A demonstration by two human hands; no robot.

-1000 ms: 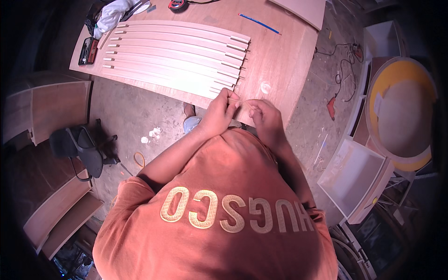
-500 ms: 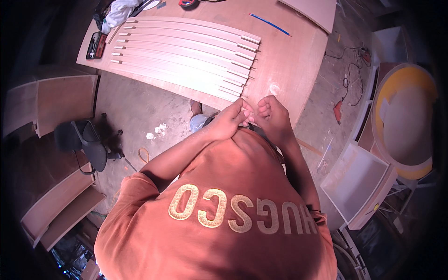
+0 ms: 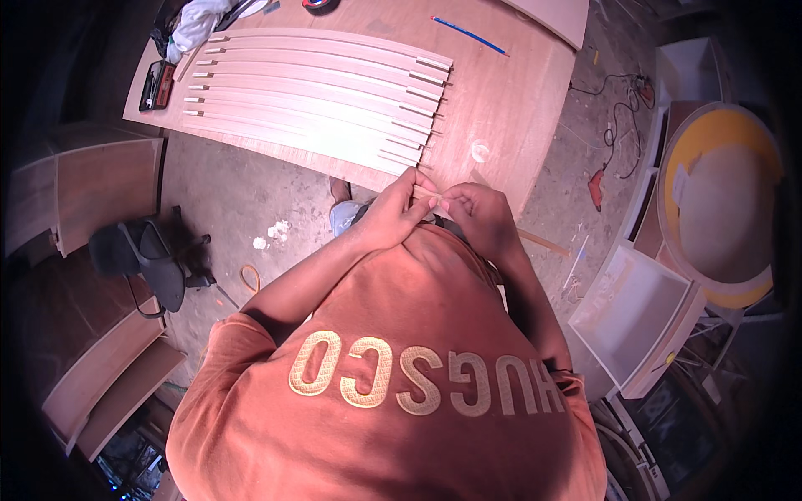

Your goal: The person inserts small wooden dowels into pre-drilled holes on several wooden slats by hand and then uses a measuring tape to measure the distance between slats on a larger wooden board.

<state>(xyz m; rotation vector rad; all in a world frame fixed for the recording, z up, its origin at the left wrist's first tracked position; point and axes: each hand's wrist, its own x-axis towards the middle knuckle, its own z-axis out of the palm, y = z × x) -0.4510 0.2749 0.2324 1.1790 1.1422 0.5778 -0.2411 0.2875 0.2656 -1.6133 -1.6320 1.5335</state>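
Note:
Close to my body, at the front edge of the wooden table [image 3: 518, 117], both hands meet with fingertips together. My left hand [image 3: 398, 209] is closed in a pinch on a thin pale strip [image 3: 427, 194], whose material I cannot make out. From the other side, my right hand [image 3: 484, 215] pinches at the strip's end, thumb and forefinger pressed together. A pale pointed tip shows just beyond its knuckles. Beside my left hand on the tabletop lie several long, slightly curved wooden slats [image 3: 309, 92] in a row, with small blocks and thin pins near their ends.
A blue pencil [image 3: 469, 36] and a red-and-black tape measure [image 3: 319, 5] lie on the table. A dark case [image 3: 156, 86] sits at its left corner, near white cloth [image 3: 199, 25]. A black chair [image 3: 159, 259] stands left; a corded red tool [image 3: 596, 189] lies on the floor at right.
My right hand has turned and its fingers have come down to pinch beside the left fingertips. The pale strip now shows between the hands. The whole view has shifted slightly.

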